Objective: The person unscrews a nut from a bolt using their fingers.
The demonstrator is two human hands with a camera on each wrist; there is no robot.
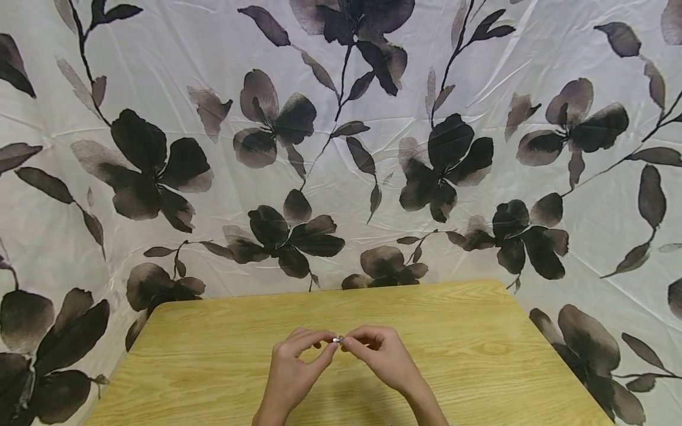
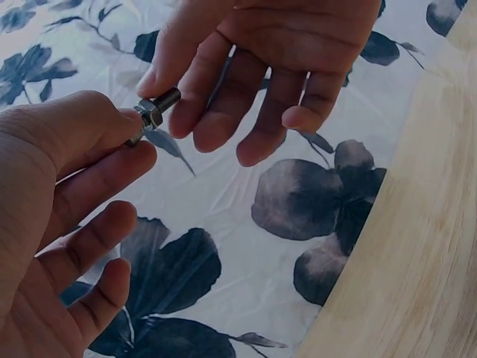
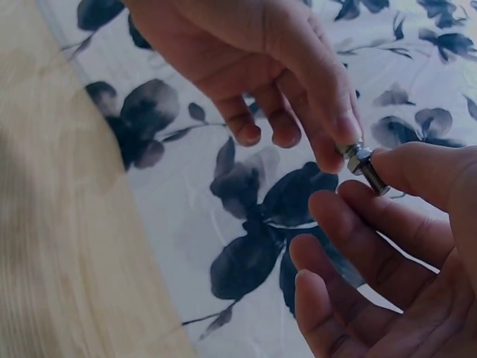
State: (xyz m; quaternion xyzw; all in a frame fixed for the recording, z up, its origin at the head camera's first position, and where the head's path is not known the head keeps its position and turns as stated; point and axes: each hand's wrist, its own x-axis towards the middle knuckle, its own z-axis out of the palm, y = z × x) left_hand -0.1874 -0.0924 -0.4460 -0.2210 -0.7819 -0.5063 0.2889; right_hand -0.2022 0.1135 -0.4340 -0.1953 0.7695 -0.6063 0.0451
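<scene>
Left hand [image 1: 294, 365] nearest: my thumb and forefinger pinch one end of a bolt [image 2: 171, 98] over the table [image 1: 208, 361], while my right hand [image 1: 387, 359] has thumb and forefinger about its nut [image 2: 150, 113]. Slack pinch could drop the bolt, a crooked nut could jam on the threads; no container visible.

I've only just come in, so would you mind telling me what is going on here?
A person is working on a small metal bolt with both hands, held up over a wood-grained table. The left hand pinches one end of it, and a nut sits on the bolt, with a stretch of thread showing beyond it. The right hand has its thumb at the nut; how firmly it grips is hard to tell.
</scene>
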